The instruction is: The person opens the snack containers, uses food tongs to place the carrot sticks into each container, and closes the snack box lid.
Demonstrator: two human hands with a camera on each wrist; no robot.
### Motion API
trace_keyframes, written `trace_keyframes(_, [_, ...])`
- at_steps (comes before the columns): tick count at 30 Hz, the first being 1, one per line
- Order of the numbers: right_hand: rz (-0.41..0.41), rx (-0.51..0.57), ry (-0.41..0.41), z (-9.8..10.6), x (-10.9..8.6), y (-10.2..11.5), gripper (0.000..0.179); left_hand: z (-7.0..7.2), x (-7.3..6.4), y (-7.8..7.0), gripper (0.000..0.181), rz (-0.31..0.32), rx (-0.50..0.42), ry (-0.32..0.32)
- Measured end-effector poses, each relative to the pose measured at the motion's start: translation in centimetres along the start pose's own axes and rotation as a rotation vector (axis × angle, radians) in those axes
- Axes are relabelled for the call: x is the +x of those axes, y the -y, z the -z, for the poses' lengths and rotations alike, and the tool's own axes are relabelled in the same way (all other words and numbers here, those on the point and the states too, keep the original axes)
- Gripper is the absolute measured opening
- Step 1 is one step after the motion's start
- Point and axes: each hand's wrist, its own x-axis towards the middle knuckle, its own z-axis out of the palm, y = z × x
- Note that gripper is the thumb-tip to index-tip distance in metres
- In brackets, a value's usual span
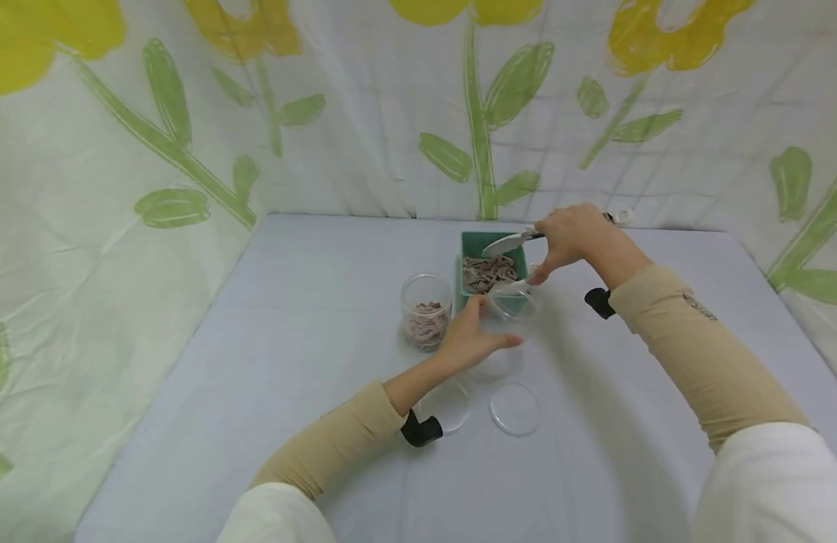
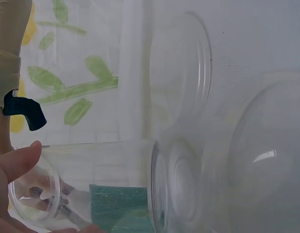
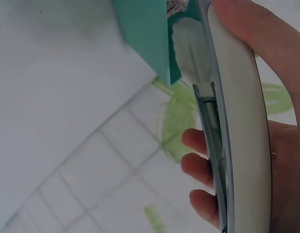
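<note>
Right hand [image 1: 569,235], raised, grips tongs [image 1: 505,243]; left hand [image 1: 469,339] spreads loosely beside a clear cup [image 1: 513,315] (perhaps touching).

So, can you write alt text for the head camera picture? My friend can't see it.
A person's right hand holds tongs over a green box of brownish bits, while the left hand holds a clear cup. Nearby are a clear jar with similar bits and two clear lids.

Teal-grn box [image 1: 476,242], off-wht tongs [image 3: 241,116], wht curtain [image 1: 364,113] w/ yel/grn flwr print
</note>
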Motion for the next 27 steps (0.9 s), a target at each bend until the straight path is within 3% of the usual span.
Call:
trace_keyframes(12, [-0.037,-0.125,0.044,0.8,0.7,2.0,0.075,0.2,-0.5,0.3,0.079,-0.008,-0.006,-0.005])
trace_keyframes(17, [-0.072,-0.175,0.053,1.5,0.7,3.1,0.076,0.1,-0.5,0.4,0.080,-0.003,-0.019,0.005])
trace_keyframes(27, [-0.123,-0.227,0.162,2.3,1.6,4.5,0.075,0.1,-0.5,0.6,0.082,0.006,-0.044,-0.003])
